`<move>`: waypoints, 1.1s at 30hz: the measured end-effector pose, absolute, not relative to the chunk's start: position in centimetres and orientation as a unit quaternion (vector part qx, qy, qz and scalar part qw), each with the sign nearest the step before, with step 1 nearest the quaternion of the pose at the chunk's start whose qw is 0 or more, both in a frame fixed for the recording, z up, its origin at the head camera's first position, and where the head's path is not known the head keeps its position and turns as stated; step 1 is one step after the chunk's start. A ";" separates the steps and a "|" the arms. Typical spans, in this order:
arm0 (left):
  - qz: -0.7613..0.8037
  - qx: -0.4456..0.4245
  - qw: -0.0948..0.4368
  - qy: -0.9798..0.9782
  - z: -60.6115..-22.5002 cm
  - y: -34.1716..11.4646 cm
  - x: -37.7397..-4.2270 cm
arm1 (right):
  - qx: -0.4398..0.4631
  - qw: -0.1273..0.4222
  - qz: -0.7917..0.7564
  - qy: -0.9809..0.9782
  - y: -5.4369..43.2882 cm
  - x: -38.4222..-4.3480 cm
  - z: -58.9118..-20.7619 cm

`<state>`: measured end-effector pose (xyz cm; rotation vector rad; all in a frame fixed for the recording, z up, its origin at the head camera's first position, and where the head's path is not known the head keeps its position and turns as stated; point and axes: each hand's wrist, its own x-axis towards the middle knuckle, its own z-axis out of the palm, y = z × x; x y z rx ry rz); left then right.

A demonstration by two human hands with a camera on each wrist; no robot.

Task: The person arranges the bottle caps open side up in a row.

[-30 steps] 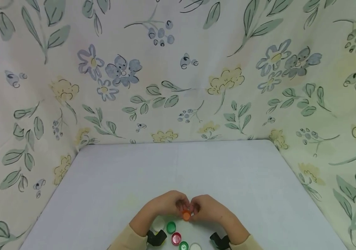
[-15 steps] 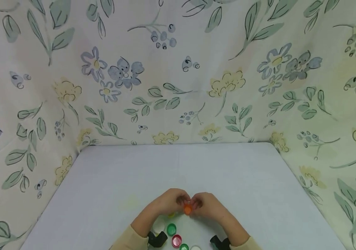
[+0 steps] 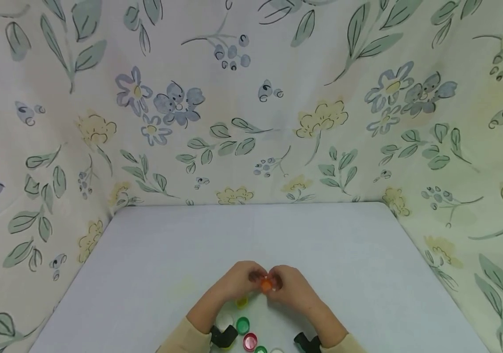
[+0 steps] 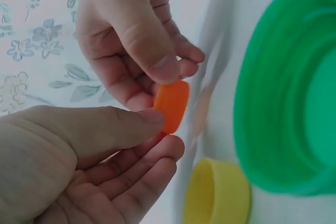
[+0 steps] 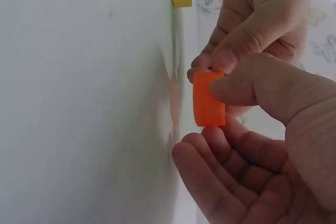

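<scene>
Both hands meet at an orange bottle cap (image 3: 266, 285), lifted off the white table. Thumb and fingers of the left hand (image 3: 239, 282) pinch its left side, while the right hand (image 3: 292, 289) pinches the other side. Seen from the left wrist, the orange cap (image 4: 173, 106) stands on edge between the fingertips of the two hands. In the right wrist view the right thumb lies on the wall of the cap (image 5: 206, 103), with the left hand's fingers just above. A yellow cap (image 3: 241, 302) sits on the table beside the left hand.
Closer to the person lie a green cap (image 3: 242, 326), a white cap (image 3: 224, 321) and a red cap (image 3: 250, 341). More caps are cut off at the bottom edge. Black wrist cameras sit at both wrists. A floral cloth (image 3: 251, 122) hangs behind the white table (image 3: 251, 230).
Both hands have risen in the head view, moving away from the person with the orange cap between them. The yellow cap beside the left hand has come into sight.
</scene>
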<state>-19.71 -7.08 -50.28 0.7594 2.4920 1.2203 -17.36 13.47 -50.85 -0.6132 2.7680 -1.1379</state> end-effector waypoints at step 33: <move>0.515 0.147 0.010 0.844 -52.7 -6.0 -25.9 | -0.044 -0.001 -0.507 0.861 13.0 -25.0 -52.1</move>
